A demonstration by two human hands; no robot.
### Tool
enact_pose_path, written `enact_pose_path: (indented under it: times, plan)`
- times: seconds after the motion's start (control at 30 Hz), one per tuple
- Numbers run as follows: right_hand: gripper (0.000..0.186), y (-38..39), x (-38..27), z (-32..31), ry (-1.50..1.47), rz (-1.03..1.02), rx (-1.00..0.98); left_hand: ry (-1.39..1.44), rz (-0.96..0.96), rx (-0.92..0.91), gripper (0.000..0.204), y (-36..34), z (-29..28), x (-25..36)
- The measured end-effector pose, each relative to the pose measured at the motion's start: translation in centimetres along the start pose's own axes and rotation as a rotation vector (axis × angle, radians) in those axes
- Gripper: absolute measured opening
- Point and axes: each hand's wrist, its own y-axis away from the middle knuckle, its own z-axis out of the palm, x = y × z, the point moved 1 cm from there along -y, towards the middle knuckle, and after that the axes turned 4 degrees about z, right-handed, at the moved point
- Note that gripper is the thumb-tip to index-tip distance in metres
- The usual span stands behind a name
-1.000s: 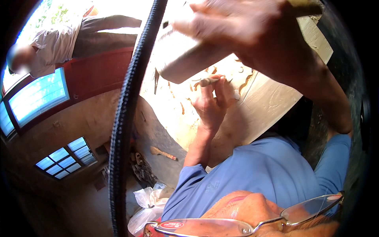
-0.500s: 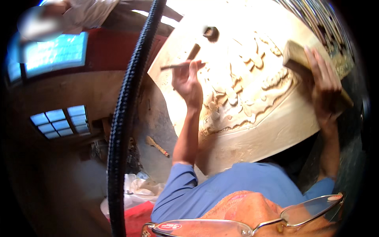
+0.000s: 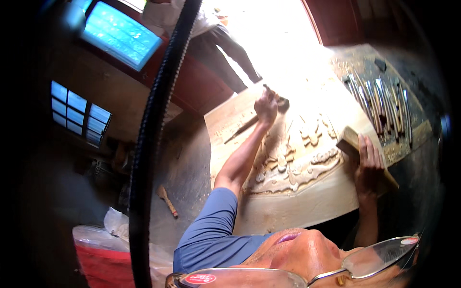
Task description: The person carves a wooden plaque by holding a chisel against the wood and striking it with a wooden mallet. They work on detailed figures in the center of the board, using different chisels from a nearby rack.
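Observation:
A pale wooden panel (image 3: 307, 211) lies before me, carved in relief with leafy shapes and a wavy border. My left hand (image 3: 266, 108) is over its far left part, fingers closed. A dark end of a thin carving chisel (image 3: 267, 88) pokes out above them; the rest is hidden. Just right of those fingers sits a dark round object (image 3: 283, 104). Another dark chisel (image 3: 241, 129) lies on the panel left of my wrist. At the panel's right edge my right hand (image 3: 370, 165) grips a long squared wooden mallet (image 3: 350, 140), fingers across its top.
Several long carving tools (image 3: 382, 105) lie in a row on the dark table at right. A short brush (image 3: 167, 201) rests left of the panel. Lower left is a red container (image 3: 103, 264) with clear plastic. Beyond the panel stands a person (image 3: 211, 43). A black braided cable (image 3: 156, 110) crosses the view.
My left hand has reached farther away over the panel, up to the dark round object. The chisel in it no longer points out sideways. The mallet stays in my right hand; the view has shifted.

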Motion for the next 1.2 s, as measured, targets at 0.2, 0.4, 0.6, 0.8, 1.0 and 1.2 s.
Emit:
enact_pose_path:
  times: [0.2, 0.4, 0.6, 0.8, 1.0, 1.2]
  plan:
    - [0.074, 0.0, -1.1, -0.8, -0.079, -0.024, -0.031, 0.594, -0.041, -0.070, 0.006, 6.9, -9.5, 9.0]
    - [0.065, -2.1, -7.3, 0.8, -0.080, -0.101, -0.164, 0.962, -0.329, -0.190, 0.007, 18.6, -16.4, 9.7]
    - [0.054, -4.6, -8.4, 1.9, -0.152, -0.254, -0.052, 0.920, -0.283, -0.164, 0.009, 20.8, -15.7, 8.9]
    - [0.042, 2.1, 0.8, -3.6, -0.362, 0.420, 0.305, 1.010, -0.334, -0.170, 0.010, 21.4, -16.0, 9.1]
    - [0.046, 28.9, 21.8, 1.9, -0.623, 1.421, 0.502, 1.023, -0.386, -0.215, 0.009, 21.9, -15.9, 9.5]
    - [0.044, 37.2, 20.2, 2.2, -0.717, 1.634, 0.195, 0.993, -0.376, -0.189, 0.006, 21.6, -16.2, 9.7]
